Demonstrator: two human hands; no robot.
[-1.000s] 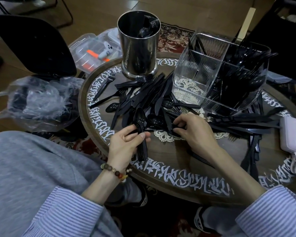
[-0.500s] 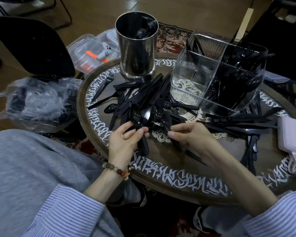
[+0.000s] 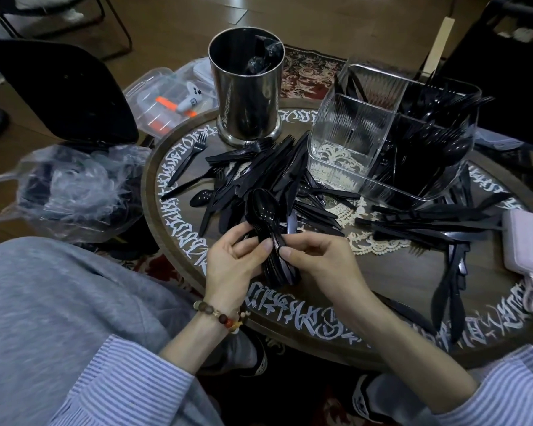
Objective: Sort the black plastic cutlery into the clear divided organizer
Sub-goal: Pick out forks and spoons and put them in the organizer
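My left hand (image 3: 233,269) grips a nested stack of black plastic spoons (image 3: 265,216), bowls pointing away from me. My right hand (image 3: 320,262) pinches the same stack at the handles from the right. A loose pile of black forks, knives and spoons (image 3: 259,173) lies on the round table beyond my hands. The clear divided organizer (image 3: 351,139) stands at the back right; its near left compartment looks empty, while its right compartments hold black cutlery (image 3: 428,149).
A shiny metal cylinder (image 3: 248,96) stands at the table's back with wrapped items inside. More black cutlery (image 3: 437,222) lies at the right beside a pale pink box (image 3: 528,244). A crumpled clear plastic bag (image 3: 74,192) and a clear container (image 3: 166,99) sit off the table's left.
My right hand lifted a spoon from the pile and brought it left to the stack in my left hand. Both hands now hold the stack together, closer to me.
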